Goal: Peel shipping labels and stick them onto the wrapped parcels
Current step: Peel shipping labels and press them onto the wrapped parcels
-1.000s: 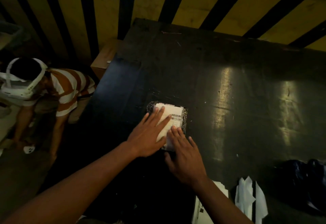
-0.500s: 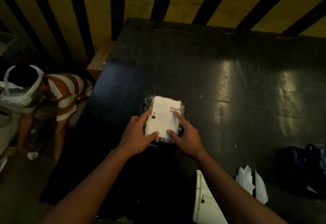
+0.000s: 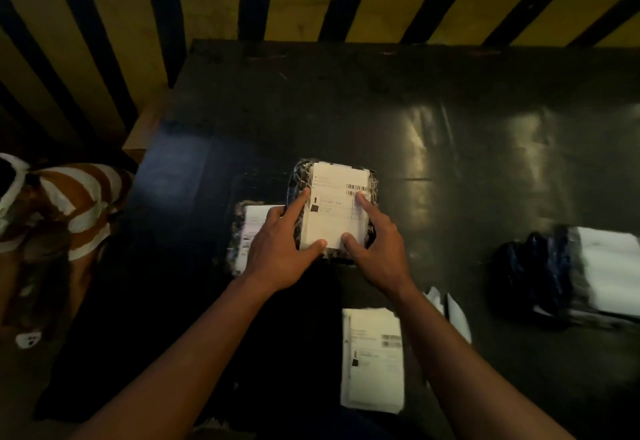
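Holding a dark plastic-wrapped parcel [image 3: 372, 176] at mid-counter, the left hand [image 3: 280, 252] and right hand [image 3: 377, 249] gripped its sides, forefingers and thumbs lying on the white barcoded shipping label [image 3: 337, 197] stuck to its top. A second labelled wrapped parcel [image 3: 247, 235] lay just left, partly under the left hand. On the black glossy counter [image 3: 450, 148] nearer the person lay a white stack of label sheets [image 3: 374, 360], with dark wrapped bundles [image 3: 533, 266] at right.

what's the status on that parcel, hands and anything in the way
Left hand and right hand grip the labelled parcel at its sides. Another labelled parcel just left. Label stack near edge, not blocking.
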Motion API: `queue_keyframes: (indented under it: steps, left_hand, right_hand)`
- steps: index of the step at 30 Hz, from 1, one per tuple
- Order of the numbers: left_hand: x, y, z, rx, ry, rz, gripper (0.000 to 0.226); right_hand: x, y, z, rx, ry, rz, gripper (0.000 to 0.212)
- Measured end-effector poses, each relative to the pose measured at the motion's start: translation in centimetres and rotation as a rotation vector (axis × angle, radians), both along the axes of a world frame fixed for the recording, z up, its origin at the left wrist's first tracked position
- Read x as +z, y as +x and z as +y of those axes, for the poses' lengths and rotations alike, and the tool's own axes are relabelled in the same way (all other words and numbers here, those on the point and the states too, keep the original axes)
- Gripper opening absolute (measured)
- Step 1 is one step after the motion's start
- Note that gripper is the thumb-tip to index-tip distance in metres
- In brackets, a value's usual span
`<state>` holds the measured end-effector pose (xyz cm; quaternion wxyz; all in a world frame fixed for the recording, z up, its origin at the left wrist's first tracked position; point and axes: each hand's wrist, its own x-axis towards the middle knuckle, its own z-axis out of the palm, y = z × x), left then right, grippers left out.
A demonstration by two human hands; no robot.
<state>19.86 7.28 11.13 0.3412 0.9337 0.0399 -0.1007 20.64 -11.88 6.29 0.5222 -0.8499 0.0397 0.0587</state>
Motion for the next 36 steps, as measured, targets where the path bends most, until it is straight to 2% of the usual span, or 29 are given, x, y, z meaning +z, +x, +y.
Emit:
queue_keyframes:
  steps: [11,18,26,29,33,36]
  left_hand:
    - [-6.4,-1.0,-18.9,-0.112,-0.129,0.178,0.100]
    - [-10.6,0.8,-26.6,-0.128,-0.186,0.269,0.100]
    - [-14.8,1.0,-28.5,-0.151,-0.125,0.307,0.104]
    - [-14.7,0.6,-28.1,-0.190,-0.128,0.346,0.102]
    - [-13.4,0.2,-26.7,-0.237,-0.071,0.315,0.090]
    - [-12.3,-0.8,-24.0,-0.188,-0.066,0.254,0.080]
  right_hand:
    - [-3.1,-4.3,-17.7,-0.210,-0.137,0.123,0.079]
    - [-5.7,-2.9,-25.2,-0.226,-0.145,0.245,0.078]
    - [-8.7,-3.0,-27.0,-0.217,-0.067,0.387,0.081]
    - [-9.3,-3.7,-27.1,-0.190,-0.087,0.399,0.080]
    - [-9.0,-4.1,-27.2,-0.084,-0.264,0.376,0.082]
    - [-8.3,-4.9,-26.2,-0.005,-0.469,0.236,0.081]
